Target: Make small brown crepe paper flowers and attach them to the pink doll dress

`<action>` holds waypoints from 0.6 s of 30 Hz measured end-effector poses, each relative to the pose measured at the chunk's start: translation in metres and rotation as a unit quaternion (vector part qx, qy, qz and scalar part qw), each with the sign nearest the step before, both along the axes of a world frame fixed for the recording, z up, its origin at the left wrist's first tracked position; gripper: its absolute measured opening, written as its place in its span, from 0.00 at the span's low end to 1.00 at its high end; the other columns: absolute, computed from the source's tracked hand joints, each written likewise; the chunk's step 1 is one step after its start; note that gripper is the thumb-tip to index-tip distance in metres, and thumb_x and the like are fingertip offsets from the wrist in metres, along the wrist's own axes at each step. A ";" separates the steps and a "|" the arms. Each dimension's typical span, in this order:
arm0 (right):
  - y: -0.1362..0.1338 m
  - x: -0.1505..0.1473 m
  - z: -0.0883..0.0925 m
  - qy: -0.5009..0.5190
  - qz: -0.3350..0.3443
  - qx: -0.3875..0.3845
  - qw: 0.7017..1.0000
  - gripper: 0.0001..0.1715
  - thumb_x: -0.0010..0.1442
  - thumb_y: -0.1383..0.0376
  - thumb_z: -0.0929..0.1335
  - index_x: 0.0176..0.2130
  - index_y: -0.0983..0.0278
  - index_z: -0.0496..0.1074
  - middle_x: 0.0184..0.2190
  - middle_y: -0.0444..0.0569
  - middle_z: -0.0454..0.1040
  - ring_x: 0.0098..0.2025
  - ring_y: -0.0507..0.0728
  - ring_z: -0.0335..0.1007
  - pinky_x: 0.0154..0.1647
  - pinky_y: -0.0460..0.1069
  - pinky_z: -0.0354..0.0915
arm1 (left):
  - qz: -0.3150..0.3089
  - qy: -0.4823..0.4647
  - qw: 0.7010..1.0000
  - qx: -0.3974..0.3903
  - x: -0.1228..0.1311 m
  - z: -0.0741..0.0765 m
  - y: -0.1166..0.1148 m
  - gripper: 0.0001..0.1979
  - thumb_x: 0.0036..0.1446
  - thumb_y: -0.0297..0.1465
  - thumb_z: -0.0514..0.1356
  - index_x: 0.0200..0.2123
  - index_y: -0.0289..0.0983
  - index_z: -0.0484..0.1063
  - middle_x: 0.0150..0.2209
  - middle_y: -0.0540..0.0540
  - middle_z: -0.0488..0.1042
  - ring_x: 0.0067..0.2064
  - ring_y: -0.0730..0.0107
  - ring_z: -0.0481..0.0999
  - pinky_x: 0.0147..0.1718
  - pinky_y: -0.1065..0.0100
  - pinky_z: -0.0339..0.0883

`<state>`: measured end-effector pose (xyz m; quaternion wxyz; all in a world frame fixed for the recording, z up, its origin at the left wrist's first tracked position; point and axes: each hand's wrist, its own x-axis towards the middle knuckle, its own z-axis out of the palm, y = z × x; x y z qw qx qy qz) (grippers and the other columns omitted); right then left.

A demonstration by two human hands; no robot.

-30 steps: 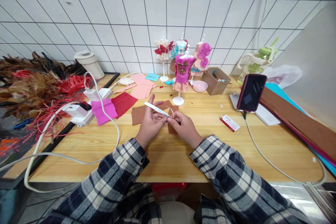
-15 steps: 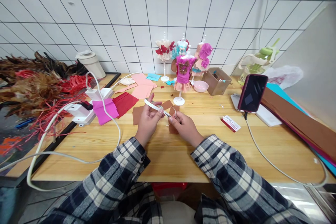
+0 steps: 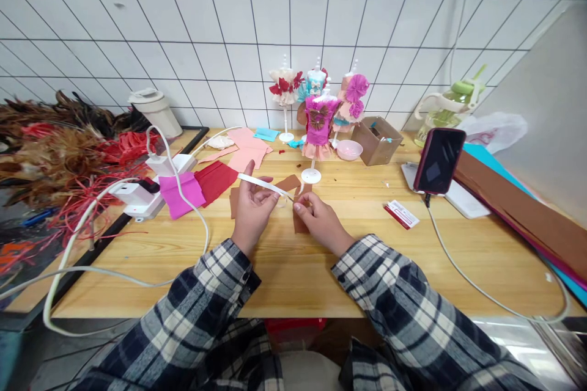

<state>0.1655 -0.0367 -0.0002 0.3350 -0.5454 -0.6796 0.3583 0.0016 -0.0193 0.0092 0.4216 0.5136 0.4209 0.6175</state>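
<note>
My left hand [image 3: 251, 212] and my right hand [image 3: 320, 222] hold a narrow white strip [image 3: 261, 184] between them, just above the wooden table [image 3: 403, 256]. The strip runs from the left thumb across to the right fingertips, where its end is pinched. Brown paper pieces [image 3: 290, 184] lie on the table under and behind both hands. A small pink dress on a white stand [image 3: 317, 128] is right behind them.
Pink [image 3: 180, 193] and red [image 3: 215, 178] paper sheets and a white power strip [image 3: 137, 195] with cables lie at the left, beside feathers [image 3: 55, 153]. A cardboard box [image 3: 378, 140], pink bowl [image 3: 349, 149], propped phone [image 3: 438, 160] and long brown sheets [image 3: 523, 211] are at the right.
My left hand has slid left along the strip and opened slightly, so the strip now lies straighter and longer between the hands. The small loop near the right fingers is gone.
</note>
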 end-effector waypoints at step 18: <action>-0.002 0.003 0.004 -0.097 0.047 0.067 0.992 0.23 0.67 0.55 0.54 0.32 0.61 0.68 0.28 0.45 0.73 0.31 0.52 0.66 0.33 0.45 0.54 | -0.015 -0.005 1.000 -0.001 0.000 -0.001 0.000 0.43 0.43 0.28 0.67 0.61 0.47 0.53 0.47 0.45 0.67 0.34 0.77 0.72 0.36 0.72 0.70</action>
